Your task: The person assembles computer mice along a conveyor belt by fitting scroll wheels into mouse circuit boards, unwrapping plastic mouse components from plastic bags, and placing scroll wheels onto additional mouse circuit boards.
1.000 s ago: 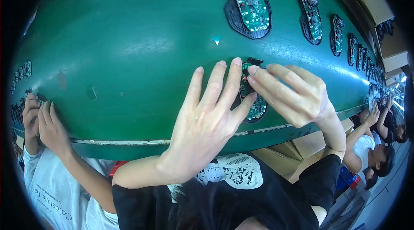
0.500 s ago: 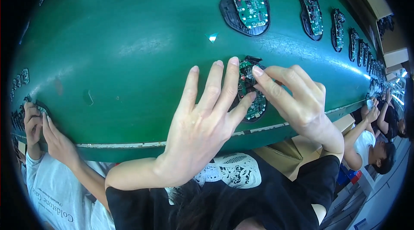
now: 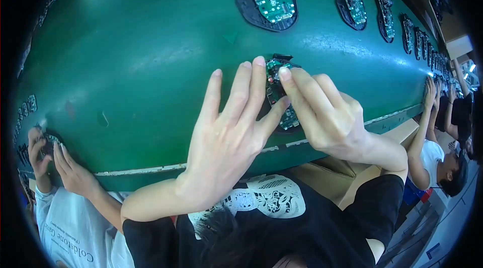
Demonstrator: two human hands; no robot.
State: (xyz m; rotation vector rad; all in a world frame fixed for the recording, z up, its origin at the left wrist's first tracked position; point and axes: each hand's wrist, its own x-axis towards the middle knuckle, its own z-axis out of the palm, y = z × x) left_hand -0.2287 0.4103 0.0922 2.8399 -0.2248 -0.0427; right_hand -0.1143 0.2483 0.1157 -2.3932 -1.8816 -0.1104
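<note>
A small green circuit board (image 3: 289, 118) in a black plastic shell lies near the table's front edge, partly covered by my hands. My left hand (image 3: 224, 124) lies along its left side with long fingers stretched and spread; its index finger rests by the shell's upper left and its thumb touches the board's middle. From the right, my right hand (image 3: 329, 112) pinches with thumb and index finger over the board's upper end. What sits between those fingertips is too small and hidden to make out.
Similar board-and-shell units (image 3: 274, 4) line the far side of the green table (image 3: 151, 92), running off to the right. At the left a co-worker's hands (image 3: 73, 170) handle another unit. A cardboard box (image 3: 327, 180) stands below the front edge; more people sit at the right.
The view has shifted slightly, so the table and units appear higher and further left. My right fingers remain pinched at the board's upper end, and my left hand stays beside it.
</note>
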